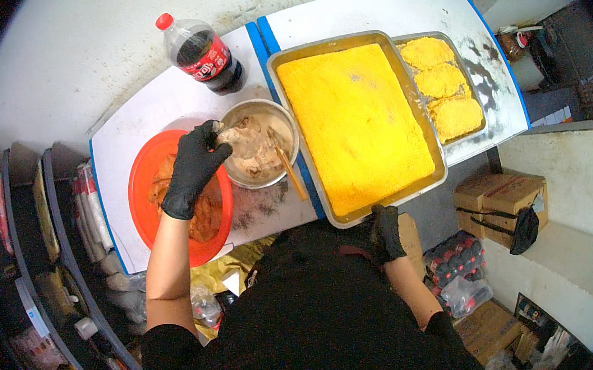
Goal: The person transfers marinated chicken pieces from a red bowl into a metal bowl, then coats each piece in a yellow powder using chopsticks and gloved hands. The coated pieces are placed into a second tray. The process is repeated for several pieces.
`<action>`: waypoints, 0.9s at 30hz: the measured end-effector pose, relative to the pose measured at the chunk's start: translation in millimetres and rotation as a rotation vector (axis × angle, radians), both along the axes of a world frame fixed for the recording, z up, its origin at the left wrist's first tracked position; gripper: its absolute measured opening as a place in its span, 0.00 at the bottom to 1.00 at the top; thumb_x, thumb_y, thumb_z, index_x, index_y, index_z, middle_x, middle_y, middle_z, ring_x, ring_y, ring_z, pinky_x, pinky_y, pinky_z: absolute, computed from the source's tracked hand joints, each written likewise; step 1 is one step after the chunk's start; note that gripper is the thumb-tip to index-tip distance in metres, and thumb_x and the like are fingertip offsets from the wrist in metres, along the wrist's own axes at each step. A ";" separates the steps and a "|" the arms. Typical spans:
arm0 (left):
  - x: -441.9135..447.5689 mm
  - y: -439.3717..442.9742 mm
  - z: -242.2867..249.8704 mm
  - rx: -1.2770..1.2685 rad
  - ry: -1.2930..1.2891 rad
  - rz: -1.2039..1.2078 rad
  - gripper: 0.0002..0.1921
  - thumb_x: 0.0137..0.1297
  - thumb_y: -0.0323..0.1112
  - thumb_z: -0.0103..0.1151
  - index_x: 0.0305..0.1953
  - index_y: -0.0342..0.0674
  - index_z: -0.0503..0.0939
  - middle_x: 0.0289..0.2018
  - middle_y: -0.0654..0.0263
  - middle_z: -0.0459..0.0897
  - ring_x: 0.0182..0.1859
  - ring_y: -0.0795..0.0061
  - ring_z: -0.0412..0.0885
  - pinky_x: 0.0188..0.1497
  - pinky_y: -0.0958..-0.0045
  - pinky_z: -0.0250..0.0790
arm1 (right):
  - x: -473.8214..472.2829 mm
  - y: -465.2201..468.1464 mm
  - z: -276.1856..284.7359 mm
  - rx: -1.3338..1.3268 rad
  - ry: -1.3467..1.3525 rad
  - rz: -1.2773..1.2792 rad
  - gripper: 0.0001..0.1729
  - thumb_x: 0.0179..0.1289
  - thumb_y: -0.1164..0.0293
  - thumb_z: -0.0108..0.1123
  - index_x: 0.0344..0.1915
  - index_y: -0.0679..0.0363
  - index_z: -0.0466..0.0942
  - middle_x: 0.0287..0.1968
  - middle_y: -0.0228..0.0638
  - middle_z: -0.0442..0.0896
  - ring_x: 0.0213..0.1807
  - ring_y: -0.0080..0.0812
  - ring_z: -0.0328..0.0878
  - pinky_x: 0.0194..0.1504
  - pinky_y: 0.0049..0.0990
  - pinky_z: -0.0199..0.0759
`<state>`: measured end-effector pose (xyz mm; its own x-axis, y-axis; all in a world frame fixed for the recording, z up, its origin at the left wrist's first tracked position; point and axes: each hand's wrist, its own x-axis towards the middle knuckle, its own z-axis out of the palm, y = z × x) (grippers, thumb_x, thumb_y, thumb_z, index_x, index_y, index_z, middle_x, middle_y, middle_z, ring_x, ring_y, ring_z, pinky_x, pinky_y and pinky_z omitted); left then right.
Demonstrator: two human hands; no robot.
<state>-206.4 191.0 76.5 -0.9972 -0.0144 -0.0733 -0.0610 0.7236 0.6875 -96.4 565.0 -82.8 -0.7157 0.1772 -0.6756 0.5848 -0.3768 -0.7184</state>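
My left hand, in a black glove, pinches a piece of pale, batter-coated meat by its edge. It hangs over a round metal bowl of brownish batter, in which a pair of wooden chopsticks leans on the rim. Under my left wrist sits a red plastic basin holding reddish marinated meat. My right hand, also gloved in black, grips the near rim of a large metal tray. Bright yellow breadcrumbs fill this tray in a broad layer.
A smaller metal tray behind holds three crumb-coated pieces. A cola bottle stands near the wall. The white table has blue edging. Shelves with stacked cups are at left; cardboard boxes and packed bottles at right.
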 end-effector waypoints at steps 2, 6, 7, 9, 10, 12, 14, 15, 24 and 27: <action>-0.4 0.2 0.8 0.021 0.005 -0.022 0.18 0.52 0.31 0.66 0.46 0.33 0.80 0.36 0.52 0.85 0.38 0.62 0.84 0.43 0.65 0.74 | -0.7 -0.7 -3.8 0.088 -0.048 0.045 0.10 0.64 0.72 0.52 0.40 0.63 0.63 0.37 0.40 0.73 0.39 0.33 0.71 0.33 0.33 0.67; -0.7 1.0 6.5 0.023 0.012 -0.022 0.17 0.53 0.31 0.65 0.45 0.33 0.80 0.35 0.52 0.85 0.37 0.62 0.84 0.43 0.66 0.74 | -8.1 -2.3 -24.6 0.043 0.043 -0.053 0.12 0.64 0.70 0.54 0.42 0.64 0.65 0.33 0.40 0.72 0.35 0.32 0.70 0.31 0.31 0.67; -0.6 2.3 7.4 0.006 -0.002 0.001 0.17 0.53 0.31 0.65 0.44 0.33 0.80 0.35 0.52 0.85 0.38 0.62 0.84 0.42 0.66 0.74 | -7.3 -1.0 -30.1 0.052 -0.017 -0.053 0.12 0.64 0.70 0.54 0.41 0.66 0.66 0.34 0.41 0.72 0.35 0.33 0.70 0.34 0.32 0.68; -0.5 3.2 10.1 -0.006 0.035 -0.029 0.16 0.53 0.31 0.65 0.44 0.33 0.79 0.34 0.53 0.85 0.37 0.62 0.84 0.42 0.67 0.74 | -5.6 -0.2 -39.3 0.197 -0.012 0.115 0.12 0.63 0.70 0.54 0.40 0.68 0.68 0.35 0.44 0.74 0.35 0.36 0.71 0.38 0.33 0.69; 0.9 4.4 10.7 -0.011 0.052 -0.045 0.16 0.53 0.31 0.65 0.44 0.33 0.79 0.34 0.53 0.85 0.37 0.62 0.84 0.42 0.67 0.74 | -5.1 -0.7 -41.6 0.220 -0.004 0.080 0.13 0.63 0.69 0.54 0.39 0.69 0.69 0.33 0.45 0.73 0.34 0.37 0.71 0.38 0.35 0.70; 1.9 5.9 11.6 -0.006 -0.002 -0.023 0.16 0.52 0.30 0.65 0.44 0.33 0.79 0.33 0.53 0.85 0.36 0.62 0.83 0.41 0.67 0.73 | -5.0 8.6 -35.1 0.419 0.080 0.310 0.16 0.65 0.64 0.55 0.36 0.69 0.72 0.31 0.51 0.74 0.34 0.44 0.74 0.40 0.40 0.70; 1.0 6.2 12.3 -0.005 0.010 -0.007 0.16 0.52 0.30 0.65 0.43 0.33 0.80 0.33 0.54 0.85 0.35 0.62 0.82 0.41 0.66 0.73 | -14.4 24.9 -17.1 0.565 0.010 0.686 0.19 0.66 0.59 0.55 0.35 0.68 0.74 0.30 0.57 0.76 0.37 0.51 0.77 0.42 0.44 0.71; 1.3 6.2 12.3 -0.003 0.027 0.000 0.16 0.52 0.30 0.65 0.43 0.33 0.80 0.33 0.54 0.84 0.35 0.62 0.82 0.41 0.66 0.73 | -15.2 36.9 -2.1 0.621 -0.077 0.899 0.20 0.66 0.58 0.55 0.36 0.67 0.75 0.30 0.59 0.77 0.39 0.53 0.78 0.43 0.45 0.71; 5.3 10.8 13.8 0.001 0.030 0.016 0.16 0.53 0.31 0.65 0.44 0.33 0.80 0.33 0.53 0.85 0.35 0.63 0.83 0.41 0.66 0.73 | -132.6 -25.4 24.1 1.367 0.704 0.749 0.21 0.57 0.68 0.63 0.52 0.55 0.75 0.46 0.46 0.77 0.48 0.47 0.76 0.42 0.44 0.74; 8.6 13.9 15.1 -0.054 0.034 0.035 0.16 0.53 0.31 0.65 0.44 0.33 0.80 0.34 0.53 0.85 0.35 0.63 0.83 0.41 0.66 0.74 | -146.0 -34.3 12.0 1.406 0.596 0.836 0.20 0.56 0.70 0.63 0.51 0.54 0.76 0.44 0.44 0.76 0.48 0.47 0.75 0.42 0.45 0.74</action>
